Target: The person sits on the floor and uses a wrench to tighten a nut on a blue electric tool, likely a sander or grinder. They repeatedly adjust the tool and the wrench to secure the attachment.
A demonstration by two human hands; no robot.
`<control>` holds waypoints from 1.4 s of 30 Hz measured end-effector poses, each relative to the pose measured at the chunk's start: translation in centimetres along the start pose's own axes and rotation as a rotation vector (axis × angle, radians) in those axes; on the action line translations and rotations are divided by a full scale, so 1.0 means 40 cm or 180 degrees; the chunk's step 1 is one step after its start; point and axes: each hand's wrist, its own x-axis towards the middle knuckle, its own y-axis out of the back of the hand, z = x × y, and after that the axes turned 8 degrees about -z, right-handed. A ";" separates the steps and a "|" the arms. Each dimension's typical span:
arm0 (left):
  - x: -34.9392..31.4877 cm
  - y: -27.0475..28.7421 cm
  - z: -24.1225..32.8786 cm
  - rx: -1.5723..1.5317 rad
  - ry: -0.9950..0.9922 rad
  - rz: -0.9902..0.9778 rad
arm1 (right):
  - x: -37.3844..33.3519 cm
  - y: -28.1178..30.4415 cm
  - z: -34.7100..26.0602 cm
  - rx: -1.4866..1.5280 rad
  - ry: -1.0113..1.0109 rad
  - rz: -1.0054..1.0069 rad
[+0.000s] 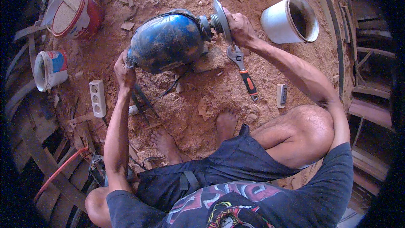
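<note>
A dusty blue rounded machine [168,42], which looks like an electric motor, lies on its side in front of me. My left hand [124,71] is closed around its left end. From the right end a short shaft with a threaded piece [216,24] runs to a grey metal disc [221,17]. My right hand [241,28] is closed at the disc's outer face; its fingertips are partly hidden, as is whatever they grip behind the disc. Just below that hand, an adjustable wrench [248,83] with a black and orange handle lies on the sawdust.
A white bucket [275,22] stands at the far right. Far left are a red bucket [91,17] of sawdust-like material and a smaller white bucket [55,74]. Closer lie a white power strip [97,99] and a small block [281,96]. My bare feet [227,122] rest on the sawdust.
</note>
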 end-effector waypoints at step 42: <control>-0.003 -0.015 -0.024 0.0607 0.0116 0.0315 | 0.017 -0.031 0.038 -0.1147 0.0822 0.0326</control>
